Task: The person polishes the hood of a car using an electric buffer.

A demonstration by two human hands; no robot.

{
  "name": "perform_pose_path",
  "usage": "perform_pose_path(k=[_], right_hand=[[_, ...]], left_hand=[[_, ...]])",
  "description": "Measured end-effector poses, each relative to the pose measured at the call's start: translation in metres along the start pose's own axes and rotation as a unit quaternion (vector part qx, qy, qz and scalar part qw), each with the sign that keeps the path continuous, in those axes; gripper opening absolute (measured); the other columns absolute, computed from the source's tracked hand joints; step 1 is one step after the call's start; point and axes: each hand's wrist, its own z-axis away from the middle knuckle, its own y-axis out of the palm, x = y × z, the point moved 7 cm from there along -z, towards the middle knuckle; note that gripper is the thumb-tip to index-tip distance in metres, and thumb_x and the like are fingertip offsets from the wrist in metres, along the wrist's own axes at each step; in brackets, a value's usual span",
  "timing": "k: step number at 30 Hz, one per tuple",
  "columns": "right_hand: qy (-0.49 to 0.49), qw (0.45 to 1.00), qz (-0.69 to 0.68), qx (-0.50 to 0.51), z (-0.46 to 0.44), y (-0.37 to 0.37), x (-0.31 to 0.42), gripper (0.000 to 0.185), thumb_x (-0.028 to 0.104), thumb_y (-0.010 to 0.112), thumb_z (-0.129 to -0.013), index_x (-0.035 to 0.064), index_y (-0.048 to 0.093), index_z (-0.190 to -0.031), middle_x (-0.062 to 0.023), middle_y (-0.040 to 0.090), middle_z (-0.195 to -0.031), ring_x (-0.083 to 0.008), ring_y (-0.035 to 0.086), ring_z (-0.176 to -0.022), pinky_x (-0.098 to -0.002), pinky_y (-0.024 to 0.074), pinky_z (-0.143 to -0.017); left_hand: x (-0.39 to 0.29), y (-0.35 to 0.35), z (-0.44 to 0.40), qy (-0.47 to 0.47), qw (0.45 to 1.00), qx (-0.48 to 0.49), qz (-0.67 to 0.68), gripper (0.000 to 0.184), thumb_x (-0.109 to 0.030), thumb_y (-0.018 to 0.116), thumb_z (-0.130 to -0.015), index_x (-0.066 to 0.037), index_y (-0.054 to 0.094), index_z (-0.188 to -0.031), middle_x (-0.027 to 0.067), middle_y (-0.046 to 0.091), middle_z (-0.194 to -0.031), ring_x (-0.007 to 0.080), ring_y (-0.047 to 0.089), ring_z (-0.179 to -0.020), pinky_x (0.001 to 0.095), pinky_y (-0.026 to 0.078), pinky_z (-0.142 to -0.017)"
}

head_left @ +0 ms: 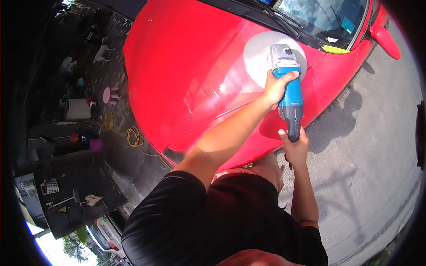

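A blue, grey and silver power polisher [293, 93] rests over the red car hood [177, 66]. Its wide, pale round pad [257, 57] lies against the hood near the windshield. My left hand [276, 88] is closed around the blue body just behind the silver head, thumb across the top. Farther back, my right hand [296, 150] grips the dark rear handle, with its thumb along the side. Most of the right fingers are hidden beneath the handle. Light streaks and reflections show on the hood.
A yellow cord [133, 136] lies coiled on the ground beside the car's front. Near it stands a small pink stool [111, 95]. Yellow material [336, 49] sits at the windshield's corner, and a red side mirror [385, 42] juts out. A white animal [103, 52] is farther off.
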Motion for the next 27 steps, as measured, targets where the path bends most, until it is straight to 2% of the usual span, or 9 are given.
perform_pose_path(k=[5, 9, 13, 16, 17, 18, 21, 22, 27], right_hand=[[-0.004, 0.998, 0.031, 0.051, 0.014, 0.045, -0.005, 0.041, 0.021, 0.088, -0.094, 0.0008, 0.068, -0.123, 0.0002, 0.064, -0.083, -0.0104, 0.057, -0.075, -0.0307, 0.0515, -0.073], [0.009, 0.995, -0.009, 0.095, 0.037, 0.097, -0.029, 0.041, 0.019, 0.088, -0.094, 0.0013, 0.068, -0.125, 0.0003, 0.066, -0.087, -0.0092, 0.057, -0.079, -0.0288, 0.0521, -0.076], [-0.001, 0.990, 0.063, 0.127, 0.065, 0.138, -0.037, 0.048, 0.024, 0.090, -0.092, 0.0036, 0.067, -0.129, -0.0063, 0.077, -0.092, -0.0139, 0.071, -0.081, -0.0351, 0.0576, -0.079], [0.002, 0.983, 0.097, 0.156, 0.079, 0.163, -0.057, 0.055, 0.028, 0.090, -0.090, 0.0034, 0.066, -0.133, -0.0126, 0.079, -0.093, -0.0216, 0.077, -0.083, -0.0399, 0.0600, -0.080], [0.002, 0.980, 0.114, 0.163, 0.085, 0.171, -0.058, 0.056, 0.028, 0.090, -0.089, 0.0030, 0.066, -0.133, -0.0135, 0.079, -0.092, -0.0230, 0.078, -0.084, -0.0402, 0.0601, -0.081], [0.022, 0.974, 0.129, 0.185, 0.090, 0.180, -0.049, 0.060, 0.029, 0.090, -0.088, 0.0016, 0.065, -0.135, -0.0179, 0.078, -0.094, -0.0299, 0.080, -0.088, -0.0423, 0.0610, -0.081], [-0.032, 0.975, 0.114, 0.190, 0.103, 0.205, -0.069, 0.063, 0.030, 0.090, -0.088, 0.0021, 0.063, -0.137, -0.0201, 0.078, -0.095, -0.0343, 0.081, -0.088, -0.0444, 0.0612, -0.079], [-0.010, 0.969, 0.118, 0.216, 0.107, 0.214, -0.074, 0.064, 0.030, 0.090, -0.088, 0.0028, 0.061, -0.139, -0.0210, 0.078, -0.094, -0.0389, 0.080, -0.088, -0.0469, 0.0610, -0.077], [-0.040, 0.957, 0.128, 0.257, 0.126, 0.254, -0.083, 0.065, 0.031, 0.088, -0.089, 0.0024, 0.061, -0.140, -0.0225, 0.077, -0.093, -0.0440, 0.078, -0.087, -0.0500, 0.0611, -0.075]], left_hand=[[0.004, -0.068, 0.017, 0.015, 0.999, -0.036, 0.009, 0.087, -0.040, 0.091, -0.086, 0.004, 0.043, -0.143, 0.0220, 0.067, -0.117, 0.0298, 0.075, -0.096, 0.0478, 0.068, -0.080], [0.001, -0.134, 0.048, 0.026, 0.997, -0.064, 0.041, 0.079, -0.031, 0.092, -0.084, 0.003, 0.047, -0.140, 0.0206, 0.067, -0.118, 0.0283, 0.075, -0.094, 0.0456, 0.068, -0.076], [0.008, -0.195, 0.084, 0.047, 0.994, -0.088, 0.052, 0.064, -0.032, 0.089, -0.088, 0.002, 0.057, -0.133, 0.0172, 0.070, -0.113, 0.0264, 0.075, -0.093, 0.0434, 0.067, -0.077], [0.020, -0.239, 0.107, 0.040, 0.988, -0.140, 0.059, 0.069, -0.036, 0.087, -0.090, 0.001, 0.053, -0.138, 0.0177, 0.068, -0.115, 0.0277, 0.074, -0.097, 0.0450, 0.066, -0.082], [0.021, -0.249, 0.114, 0.028, 0.994, -0.090, 0.063, 0.075, -0.036, 0.088, -0.089, -0.001, 0.048, -0.142, 0.0180, 0.066, -0.119, 0.0284, 0.072, -0.102, 0.0460, 0.065, -0.086], [0.028, -0.266, 0.118, 0.030, 0.991, -0.110, 0.071, 0.077, -0.037, 0.088, -0.089, -0.001, 0.046, -0.143, 0.0179, 0.066, -0.120, 0.0283, 0.072, -0.103, 0.0460, 0.065, -0.085], [0.047, -0.310, 0.132, 0.030, 0.986, -0.135, 0.090, 0.079, -0.041, 0.087, -0.089, -0.003, 0.045, -0.145, 0.0175, 0.065, -0.122, 0.0286, 0.071, -0.105, 0.0469, 0.065, -0.087], [0.049, -0.321, 0.138, 0.035, 0.984, -0.147, 0.092, 0.081, -0.042, 0.086, -0.089, -0.003, 0.045, -0.146, 0.0173, 0.065, -0.122, 0.0287, 0.070, -0.106, 0.0468, 0.064, -0.088], [0.062, -0.378, 0.164, 0.036, 0.980, -0.157, 0.114, 0.076, -0.043, 0.083, -0.092, -0.005, 0.048, -0.147, 0.0146, 0.065, -0.122, 0.0266, 0.070, -0.105, 0.0445, 0.064, -0.087]])
